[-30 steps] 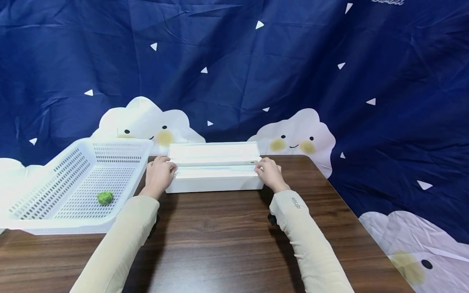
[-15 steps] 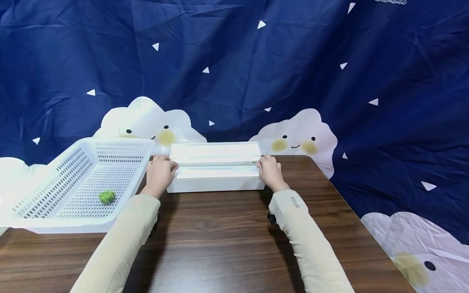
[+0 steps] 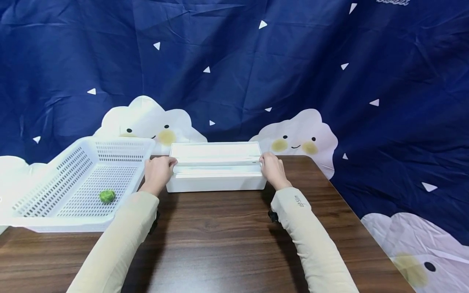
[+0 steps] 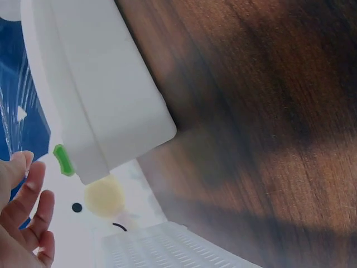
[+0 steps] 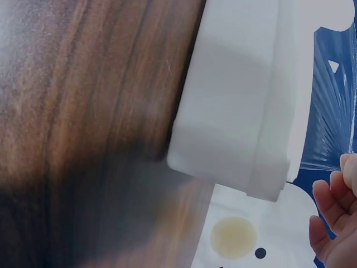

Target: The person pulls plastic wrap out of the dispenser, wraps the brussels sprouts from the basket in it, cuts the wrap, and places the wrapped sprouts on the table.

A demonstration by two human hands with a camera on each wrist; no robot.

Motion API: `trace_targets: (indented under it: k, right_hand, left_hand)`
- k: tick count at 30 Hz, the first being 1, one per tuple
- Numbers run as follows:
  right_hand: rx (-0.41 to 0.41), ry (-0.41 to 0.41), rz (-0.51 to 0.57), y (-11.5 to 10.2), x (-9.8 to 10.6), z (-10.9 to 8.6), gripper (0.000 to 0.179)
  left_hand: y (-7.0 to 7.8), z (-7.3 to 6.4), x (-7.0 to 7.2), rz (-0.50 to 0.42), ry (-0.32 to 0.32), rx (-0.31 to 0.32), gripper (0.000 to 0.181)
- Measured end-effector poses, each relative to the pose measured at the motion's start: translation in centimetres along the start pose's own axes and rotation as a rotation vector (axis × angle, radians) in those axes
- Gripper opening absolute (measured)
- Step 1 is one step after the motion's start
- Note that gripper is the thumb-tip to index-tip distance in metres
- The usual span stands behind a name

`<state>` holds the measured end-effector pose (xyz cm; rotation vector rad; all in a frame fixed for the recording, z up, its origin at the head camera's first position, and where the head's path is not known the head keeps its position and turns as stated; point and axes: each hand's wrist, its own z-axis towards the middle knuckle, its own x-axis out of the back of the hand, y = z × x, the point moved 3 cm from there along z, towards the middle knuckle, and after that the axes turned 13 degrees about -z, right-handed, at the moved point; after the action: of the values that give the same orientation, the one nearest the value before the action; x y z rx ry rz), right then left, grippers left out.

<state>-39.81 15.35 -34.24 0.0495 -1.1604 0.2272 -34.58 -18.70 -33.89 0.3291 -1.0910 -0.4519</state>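
Note:
A long white cling film dispenser (image 3: pixel 216 184) lies on the dark wooden table with its lid (image 3: pixel 216 149) raised. Clear cling film (image 5: pixel 332 106) stretches up from it, gathering in creases toward the fingertips. My left hand (image 3: pixel 158 173) pinches one corner of the film between thumb and forefinger at the dispenser's left end. At the right end my right hand (image 3: pixel 274 170) pinches the other corner. Both hands are above the box in the wrist views. A small green slider (image 4: pixel 63 160) shows on the dispenser's end in the left wrist view.
To the left stands a white perforated plastic basket (image 3: pixel 51 223) with one small green vegetable (image 3: pixel 107 196), like a Brussels sprout, inside. Behind the table (image 3: pixel 220 248) hangs a blue curtain (image 3: pixel 227 61) printed with clouds and triangles.
Both hands keep pinching the film and have shifted slightly outward, away from each other, and a little upward. Dispenser and basket stay in place.

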Motion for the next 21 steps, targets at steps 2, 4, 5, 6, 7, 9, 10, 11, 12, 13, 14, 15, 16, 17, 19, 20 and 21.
trace_targets:
  k: [2, 4, 5, 6, 7, 9, 10, 11, 12, 13, 14, 15, 16, 17, 19, 20, 21]
  right_hand:
    - [0.001, 0.007, 0.008, 0.1, 0.2, 0.0, 0.015]
    - [0.007, 0.016, 0.010, 0.1, 0.5, 0.1, 0.016]
    - [0.009, 0.019, 0.012, 0.1, 0.6, 0.1, 0.016]
    - [0.011, 0.025, 0.016, 0.1, 0.7, 0.1, 0.016]
    - [0.010, 0.030, 0.023, 0.1, 0.8, 0.1, 0.015]
    - [0.011, 0.042, 0.038, 0.1, 1.1, 0.0, 0.014]
    - [0.011, 0.050, 0.049, 0.2, 1.2, 0.0, 0.014]
    - [0.014, 0.057, 0.060, 0.2, 1.4, 0.0, 0.013]
    - [0.015, 0.064, 0.072, 0.2, 1.5, 0.0, 0.013]
    - [0.018, 0.069, 0.081, 0.2, 1.6, -0.1, 0.013]
    - [0.021, 0.073, 0.089, 0.2, 1.8, -0.1, 0.012]
    - [0.022, 0.073, 0.097, 0.2, 1.9, -0.1, 0.012]
    - [0.023, 0.075, 0.102, 0.3, 2.1, -0.2, 0.012]
    - [0.023, 0.073, 0.108, 0.3, 2.3, -0.2, 0.012]
    - [0.024, 0.075, 0.119, 0.3, 2.6, -0.3, 0.012]
    - [0.025, 0.079, 0.124, 0.3, 2.8, -0.4, 0.012]
    - [0.028, 0.085, 0.130, 0.2, 2.9, -0.4, 0.011]
  left_hand:
    - [0.1, 0.0, 0.2, -0.014, 0.010, -0.004, 0.019]
    - [0.1, 0.0, 0.3, -0.026, 0.023, -0.011, 0.020]
    - [0.2, 0.0, 0.4, -0.030, 0.028, -0.014, 0.020]
    - [0.2, 0.0, 0.5, -0.036, 0.033, -0.016, 0.020]
    - [0.2, 0.0, 0.5, -0.039, 0.036, -0.019, 0.020]
    - [0.2, 0.1, 0.7, -0.049, 0.040, -0.025, 0.020]
    - [0.2, 0.1, 0.8, -0.054, 0.043, -0.030, 0.020]
    - [0.3, 0.1, 0.9, -0.057, 0.047, -0.035, 0.020]
    - [0.3, 0.2, 1.0, -0.061, 0.053, -0.040, 0.020]
    - [0.3, 0.2, 1.2, -0.063, 0.059, -0.046, 0.020]
    - [0.3, 0.2, 1.3, -0.069, 0.066, -0.050, 0.020]
    - [0.4, 0.2, 1.4, -0.074, 0.072, -0.056, 0.020]
    - [0.5, 0.2, 1.5, -0.080, 0.076, -0.060, 0.020]
    - [0.5, 0.2, 1.6, -0.085, 0.082, -0.063, 0.019]
    - [0.6, 0.2, 1.9, -0.097, 0.089, -0.073, 0.019]
    - [0.6, 0.2, 2.0, -0.103, 0.093, -0.079, 0.018]
    - [0.6, 0.2, 2.1, -0.109, 0.095, -0.087, 0.018]
